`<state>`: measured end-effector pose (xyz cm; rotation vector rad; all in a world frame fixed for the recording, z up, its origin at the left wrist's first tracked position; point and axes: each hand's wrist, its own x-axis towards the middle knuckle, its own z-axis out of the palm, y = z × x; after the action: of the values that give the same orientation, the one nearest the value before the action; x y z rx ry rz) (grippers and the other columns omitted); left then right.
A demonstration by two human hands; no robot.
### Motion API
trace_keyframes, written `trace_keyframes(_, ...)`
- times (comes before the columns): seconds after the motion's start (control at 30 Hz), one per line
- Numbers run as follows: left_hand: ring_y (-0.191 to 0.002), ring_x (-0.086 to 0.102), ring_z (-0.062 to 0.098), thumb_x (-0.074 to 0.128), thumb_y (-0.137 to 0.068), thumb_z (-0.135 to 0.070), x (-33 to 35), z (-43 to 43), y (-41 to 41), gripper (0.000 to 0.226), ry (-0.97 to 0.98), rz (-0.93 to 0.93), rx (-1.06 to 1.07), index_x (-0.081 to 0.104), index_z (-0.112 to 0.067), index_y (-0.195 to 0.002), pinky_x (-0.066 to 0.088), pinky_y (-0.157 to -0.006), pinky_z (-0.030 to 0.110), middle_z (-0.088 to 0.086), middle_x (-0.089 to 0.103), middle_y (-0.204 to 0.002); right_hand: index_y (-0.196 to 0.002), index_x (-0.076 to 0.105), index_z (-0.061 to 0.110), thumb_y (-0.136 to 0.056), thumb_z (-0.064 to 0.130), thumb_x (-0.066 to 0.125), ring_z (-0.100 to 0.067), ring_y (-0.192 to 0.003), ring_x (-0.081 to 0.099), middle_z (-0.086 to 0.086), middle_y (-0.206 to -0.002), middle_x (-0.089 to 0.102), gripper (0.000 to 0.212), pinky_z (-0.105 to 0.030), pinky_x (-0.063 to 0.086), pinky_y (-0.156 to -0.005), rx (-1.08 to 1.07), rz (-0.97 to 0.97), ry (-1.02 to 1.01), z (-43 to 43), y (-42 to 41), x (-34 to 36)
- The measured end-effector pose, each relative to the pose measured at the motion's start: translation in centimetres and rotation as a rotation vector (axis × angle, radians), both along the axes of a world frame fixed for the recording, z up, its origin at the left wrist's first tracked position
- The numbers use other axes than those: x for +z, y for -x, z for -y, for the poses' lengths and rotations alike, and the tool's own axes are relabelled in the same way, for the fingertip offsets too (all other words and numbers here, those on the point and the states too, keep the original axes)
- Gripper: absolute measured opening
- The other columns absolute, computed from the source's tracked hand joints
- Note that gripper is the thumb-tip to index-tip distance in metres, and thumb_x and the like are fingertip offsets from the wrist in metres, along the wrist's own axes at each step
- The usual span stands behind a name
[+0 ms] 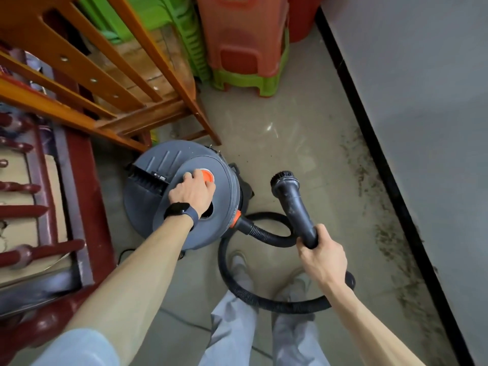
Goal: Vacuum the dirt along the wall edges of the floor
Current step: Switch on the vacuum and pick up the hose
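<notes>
Nearest the camera we note the person's pale trouser legs (232, 328) and light shoes (239, 260), standing on the grey floor (290, 122).

Right hand (320, 257): fingers wrapped tight round the lower end of the black wand (298, 210). Firm grip. The wand tilts up and away from the hand; its round brush nozzle (283, 177) is in the air, above the floor and clear of the wall.

Ribbed black hose (264, 299): runs from the wand end, loops round the feet, and joins the canister at an orange collar (237, 217).

Left hand (194, 192), dark watch (181, 210) on the wrist: lies on top of the grey vacuum canister (158, 207), fingers bent down over the orange button (207, 177) on the lid. We cannot tell whether they press it or clasp it.

The canister stands on the floor just left of the feet.

Dirt (390, 241): a dark speckled band on the floor, hugging the black skirting (383, 154) at the foot of the grey wall (422, 75) on the right. It lies well to the right of the nozzle.

Left side: dark red furniture (79, 180). Beyond the canister, an orange wooden frame (105, 88). Farthest off, stacked plastic stools, red (243, 35) over green (250, 81).
</notes>
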<state>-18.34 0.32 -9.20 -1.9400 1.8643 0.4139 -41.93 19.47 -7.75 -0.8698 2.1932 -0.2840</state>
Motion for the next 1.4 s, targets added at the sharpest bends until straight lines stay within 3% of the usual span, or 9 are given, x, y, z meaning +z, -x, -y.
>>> trace_keyframes(0.2, -0.110, 0.059, 0.040, 0.029, -0.101, -0.043, 0.4, 0.1, 0.4, 0.049, -0.014, 0.015, -0.010, 0.042, -0.007, -0.132, 0.046, -0.083, 0.044, 0.018, 0.052, -0.132, -0.093, 0.045, 0.031, -0.089, 0.033, 0.066, -0.034, -0.073, 0.062, 0.001, -0.075, 0.065, 0.021, -0.039, 0.052, -0.068, -0.001, 0.022, 0.024, -0.1, -0.6, 0.2)
trace_keyframes(0.4, -0.111, 0.059, 0.038, 0.027, -0.101, -0.041, 0.5, 0.0, 0.4, 0.050, -0.018, 0.019, 0.018, 0.045, -0.006, -0.132, 0.046, -0.084, 0.044, 0.016, 0.058, -0.128, -0.090, 0.045, 0.028, -0.089, 0.032, 0.064, -0.030, -0.067, 0.057, 0.007, -0.068, 0.060, 0.019, -0.035, 0.043, -0.061, 0.042, 0.026, 0.034, 0.2, -1.4, 0.2)
trace_keyframes(0.57, -0.114, 0.057, 0.038, 0.030, -0.100, -0.042, 0.7, 0.1, 1.1, 0.048, -0.031, -0.014, 0.140, 0.047, -0.008, -0.130, 0.045, -0.086, 0.044, 0.015, 0.058, -0.127, -0.089, 0.043, 0.028, -0.089, 0.030, 0.063, -0.032, -0.069, 0.058, 0.006, -0.068, 0.059, 0.020, -0.037, 0.046, -0.062, 0.090, 0.025, 0.051, 1.1, -2.0, 0.7)
trace_keyframes(0.67, -0.115, 0.054, 0.040, 0.032, -0.099, -0.045, 0.4, -0.6, 0.6, 0.049, -0.036, -0.128, 0.249, 0.046, -0.012, -0.132, 0.043, -0.090, 0.048, 0.015, 0.056, -0.128, -0.090, 0.043, 0.027, -0.088, 0.030, 0.063, -0.033, -0.070, 0.060, 0.001, -0.071, 0.062, 0.019, -0.040, 0.052, -0.065, 0.116, 0.036, 0.079, 2.1, -2.3, 1.2)
trace_keyframes(0.8, -0.109, 0.053, 0.037, 0.047, -0.092, -0.044, 0.5, -4.7, -1.6, 0.032, 0.171, -0.267, 0.357, 0.052, -0.016, -0.105, 0.048, -0.083, 0.048, 0.013, 0.056, -0.116, -0.091, 0.046, 0.026, -0.088, 0.030, 0.063, -0.035, -0.074, 0.062, -0.002, -0.076, 0.065, 0.018, -0.042, 0.054, -0.069, 0.153, 0.052, 0.086, 3.0, -2.6, 2.1)
trace_keyframes(0.93, -0.104, 0.052, 0.040, 0.062, -0.083, -0.044, 0.5, -10.2, -4.3, 0.042, 0.343, -0.177, 0.497, 0.050, -0.008, -0.101, 0.045, -0.075, 0.047, 0.018, 0.055, -0.109, -0.089, 0.044, 0.026, -0.087, 0.030, 0.064, -0.034, -0.073, 0.061, -0.001, -0.075, 0.064, 0.020, -0.042, 0.055, -0.068, 0.206, 0.062, 0.078, 3.6, -3.1, 2.7)
trace_keyframes(1.07, -0.104, 0.052, 0.041, 0.053, -0.089, -0.052, -0.8, -12.0, -5.5, 0.051, 0.281, -0.123, 0.555, 0.055, -0.003, -0.103, 0.044, -0.079, 0.047, 0.021, 0.056, -0.110, -0.086, 0.044, 0.026, -0.087, 0.030, 0.064, -0.032, -0.070, 0.061, 0.000, -0.073, 0.063, 0.021, -0.040, 0.054, -0.065, 0.252, 0.066, 0.068, 3.6, -3.8, 2.7)
trace_keyframes(1.27, -0.103, 0.055, 0.039, 0.045, -0.095, -0.042, -1.4, -11.0, -3.9, 0.043, 0.219, -0.101, 0.650, 0.057, -0.004, -0.111, 0.044, -0.077, 0.045, 0.018, 0.057, -0.116, -0.083, 0.045, 0.026, -0.087, 0.029, 0.064, -0.028, -0.067, 0.060, 0.002, -0.071, 0.063, 0.020, -0.036, 0.050, -0.060, 0.279, 0.063, 0.043, 3.2, -4.0, 2.2)
trace_keyframes(1.4, -0.084, 0.061, 0.038, 0.053, -0.093, -0.032, -1.3, -11.4, -4.3, 0.030, 0.248, -0.063, 0.479, 0.058, -0.003, -0.096, 0.045, -0.069, 0.043, 0.019, 0.059, -0.099, -0.085, 0.047, 0.024, -0.086, 0.027, 0.065, -0.027, -0.067, 0.061, 0.000, -0.070, 0.064, 0.018, -0.039, 0.053, -0.062, 0.290, 0.044, 0.035, 3.1, -3.8, 2.1)
